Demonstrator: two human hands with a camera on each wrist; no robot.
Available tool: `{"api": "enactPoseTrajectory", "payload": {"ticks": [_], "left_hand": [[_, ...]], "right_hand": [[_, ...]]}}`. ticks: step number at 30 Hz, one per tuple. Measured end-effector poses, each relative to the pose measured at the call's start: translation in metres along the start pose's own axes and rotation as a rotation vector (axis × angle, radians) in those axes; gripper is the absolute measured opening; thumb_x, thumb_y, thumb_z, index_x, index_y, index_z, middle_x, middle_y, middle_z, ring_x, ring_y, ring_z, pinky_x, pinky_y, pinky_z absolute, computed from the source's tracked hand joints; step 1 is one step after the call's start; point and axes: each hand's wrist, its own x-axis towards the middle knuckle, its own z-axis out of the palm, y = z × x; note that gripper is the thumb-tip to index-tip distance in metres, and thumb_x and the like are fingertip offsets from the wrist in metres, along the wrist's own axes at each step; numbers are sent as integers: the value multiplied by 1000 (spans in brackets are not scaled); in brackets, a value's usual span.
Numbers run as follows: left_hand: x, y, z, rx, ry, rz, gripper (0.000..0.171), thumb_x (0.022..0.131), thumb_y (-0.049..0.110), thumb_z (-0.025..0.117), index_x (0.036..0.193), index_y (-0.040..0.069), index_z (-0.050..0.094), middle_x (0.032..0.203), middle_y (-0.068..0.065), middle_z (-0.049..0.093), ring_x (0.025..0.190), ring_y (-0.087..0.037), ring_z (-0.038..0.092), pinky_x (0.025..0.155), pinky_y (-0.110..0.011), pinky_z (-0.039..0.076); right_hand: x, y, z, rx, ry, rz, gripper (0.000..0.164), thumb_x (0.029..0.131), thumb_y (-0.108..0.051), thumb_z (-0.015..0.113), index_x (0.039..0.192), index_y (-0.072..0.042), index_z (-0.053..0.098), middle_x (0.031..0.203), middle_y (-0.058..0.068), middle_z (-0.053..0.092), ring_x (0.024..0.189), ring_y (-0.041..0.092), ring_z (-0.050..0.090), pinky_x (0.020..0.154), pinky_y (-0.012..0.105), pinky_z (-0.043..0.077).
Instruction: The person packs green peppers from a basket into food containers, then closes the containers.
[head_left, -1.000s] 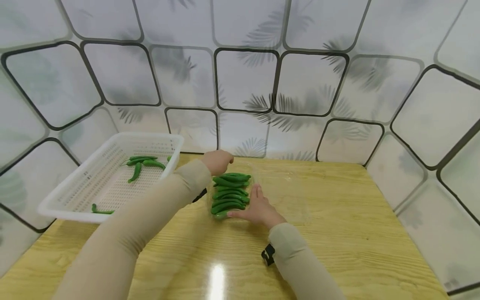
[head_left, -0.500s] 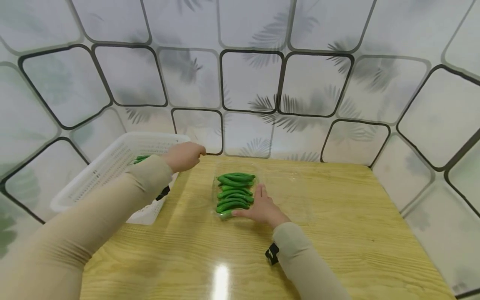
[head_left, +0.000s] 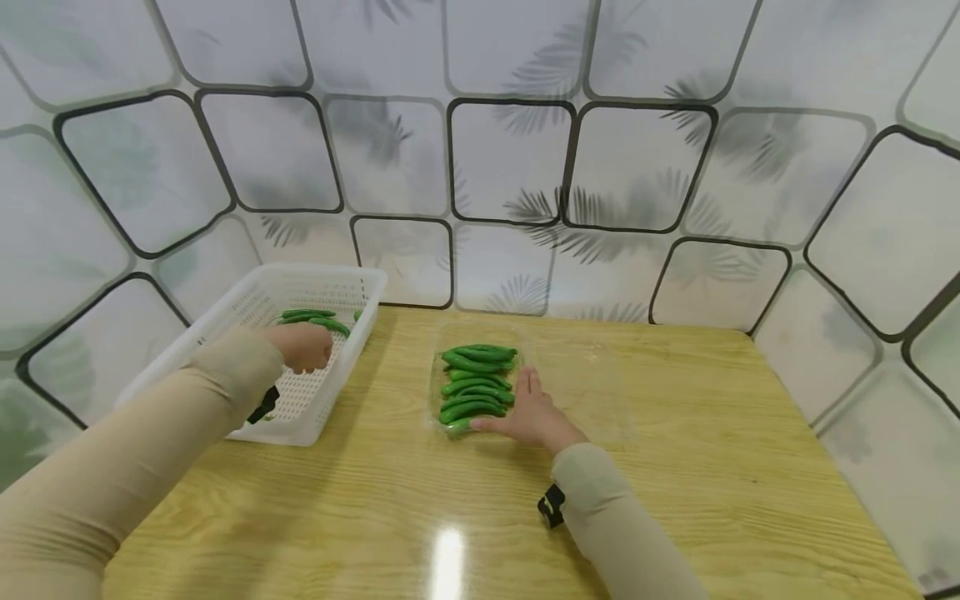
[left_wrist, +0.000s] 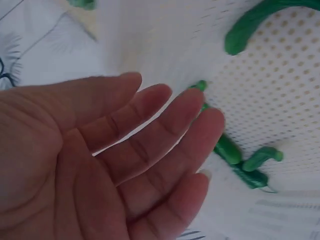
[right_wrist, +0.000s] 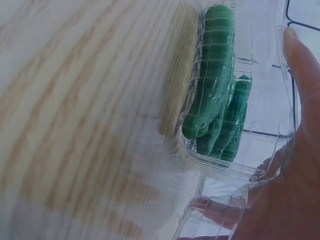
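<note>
My left hand (head_left: 300, 348) hangs over the white perforated basket (head_left: 347, 367), its fingers loosely bent and holding nothing. In the left wrist view, several green chili peppers (left_wrist: 227, 150) lie scattered on the basket floor beyond the fingertips, with a curved chili pepper (left_wrist: 240, 37) at the top right. Right of the basket, a hinged clear plastic box (right_wrist: 267, 165) holds a row of green chili peppers (head_left: 476, 388) laid side by side. My right hand (head_left: 531, 417) holds this box at its near right corner, thumb along the near rim and fingers along the hinge side.
The box's transparent lid (head_left: 581, 383) lies opened out to the right on the wooden table (head_left: 690, 467). A patterned wall covering (head_left: 510, 158) rises behind the table and along its sides. The basket stands at the table's left end.
My left hand has moved left from above the plastic box to over the basket, coming down toward the chili peppers. The right hand has stayed at the box.
</note>
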Motion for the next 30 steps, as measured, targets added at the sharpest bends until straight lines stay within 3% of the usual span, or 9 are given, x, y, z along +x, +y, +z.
{"api": "enactPoseTrajectory", "payload": {"ticks": [3,9,15,18,26,30], "left_hand": [[4,-6,7,-74,-123,-71,19,93,7,49,104,-3,60,91,-10,65,79,-21,64,74,-38,51],[9,-14,17,-200,-264,-95,18,93,11,50,106,1,57,100,-8,63,92,-24,64,75,-40,51],[15,-16,20,-316,-328,-117,34,89,9,57,121,-2,54,111,-12,62,99,-25,61,82,-43,49],[17,-13,20,-283,-342,-130,35,88,9,59,121,0,55,107,-9,63,95,-22,62,80,-42,50],[26,-8,22,24,-383,-102,23,87,10,62,108,1,62,102,-8,65,83,-15,66,80,-33,50],[29,-10,26,61,-378,-104,22,86,8,63,107,0,61,102,-11,64,82,-17,66,83,-34,49]], "right_hand": [[1,3,-2,7,0,3,127,69,-72,62,147,-2,-9,153,17,-12,135,45,12,105,55,25],[0,4,-5,8,4,-1,125,70,-70,63,147,-2,-9,152,18,-12,135,47,13,104,55,26],[0,5,-7,14,10,3,125,70,-70,63,147,-2,-9,153,18,-11,135,46,14,104,55,26],[0,6,-7,16,10,3,125,70,-69,63,147,-2,-9,153,18,-11,135,46,13,104,55,26],[-1,6,-5,11,10,6,125,70,-69,63,147,-2,-8,153,17,-10,135,45,13,104,54,27],[-1,5,-3,0,12,-8,123,71,-68,64,147,-1,-7,153,19,-9,135,46,15,104,54,27]]}}
